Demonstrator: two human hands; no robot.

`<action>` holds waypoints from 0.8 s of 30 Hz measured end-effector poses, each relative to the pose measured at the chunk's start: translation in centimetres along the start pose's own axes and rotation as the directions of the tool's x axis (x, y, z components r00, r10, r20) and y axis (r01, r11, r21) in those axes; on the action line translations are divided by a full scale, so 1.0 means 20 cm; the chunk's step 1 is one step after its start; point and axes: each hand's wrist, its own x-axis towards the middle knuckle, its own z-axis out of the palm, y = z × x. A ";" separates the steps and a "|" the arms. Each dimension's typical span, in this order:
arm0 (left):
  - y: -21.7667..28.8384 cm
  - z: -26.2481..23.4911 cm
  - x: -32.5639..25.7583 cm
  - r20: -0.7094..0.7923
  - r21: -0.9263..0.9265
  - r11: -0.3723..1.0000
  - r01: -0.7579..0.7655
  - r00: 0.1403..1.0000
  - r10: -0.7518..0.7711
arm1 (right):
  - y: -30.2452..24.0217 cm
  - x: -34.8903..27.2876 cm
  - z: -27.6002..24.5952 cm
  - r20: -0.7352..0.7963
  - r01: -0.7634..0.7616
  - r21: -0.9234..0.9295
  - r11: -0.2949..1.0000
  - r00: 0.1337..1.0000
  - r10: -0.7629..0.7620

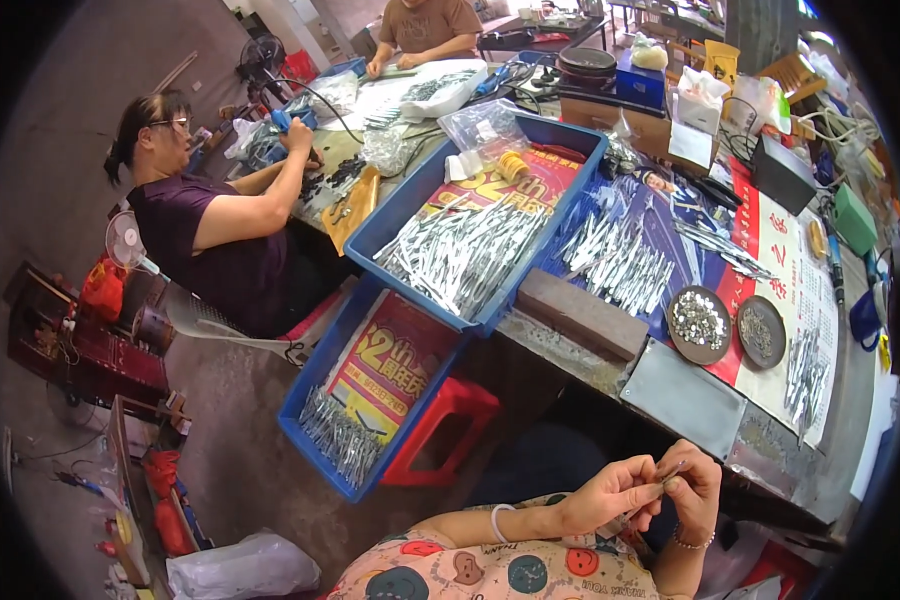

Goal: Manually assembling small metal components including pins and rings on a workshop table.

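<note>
My left hand (615, 497) and my right hand (695, 488) meet in front of my body, just off the table's near edge. The fingertips of both pinch a small, thin piece (673, 473), too small to name. Nearest to them on the table lies a flat grey metal plate (682, 398). Past it stand a round dish of small silvery discs (699, 325) and a smaller round dish of tiny parts (762, 332). Slim metal strips (808, 375) lie in a pile to the right, and another pile of metal strips (620, 262) spreads farther back.
A blue tray (595, 165) heaped with metal strips sits on the table's left side. Below it, a second blue tray (295, 415) rests over a red stool (450, 430). A brown block (582, 313) lies along the near edge. Two co-workers sit at the far left and back.
</note>
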 end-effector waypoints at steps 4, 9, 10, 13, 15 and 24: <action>-0.02 -0.04 0.04 -0.035 -0.082 0.994 0.069 0.997 -0.072 | -0.02 0.01 -0.02 -0.030 -0.058 -0.169 0.984 0.998 0.054; -0.01 -0.03 0.03 -0.084 -0.041 0.993 0.110 0.990 -0.113 | -0.04 0.01 -0.06 0.043 -0.017 -0.267 0.964 0.999 0.029; -0.01 -0.03 0.04 -0.112 -0.040 0.992 0.123 0.986 -0.127 | -0.04 0.01 -0.06 0.024 -0.021 -0.259 0.966 0.999 0.028; 0.01 -0.02 0.06 -0.167 -0.022 0.978 0.209 0.963 -0.210 | -0.04 0.00 -0.11 0.044 -0.053 -0.270 0.961 0.997 0.067; 0.02 -0.03 0.08 -0.144 0.076 0.975 0.210 0.970 -0.198 | -0.01 -0.02 -0.15 0.058 -0.046 -0.232 0.972 0.996 0.061; 0.03 -0.04 0.08 -0.116 0.016 0.979 0.205 0.973 -0.202 | -0.07 -0.02 -0.31 -0.355 -0.222 -0.333 0.917 0.930 0.096</action>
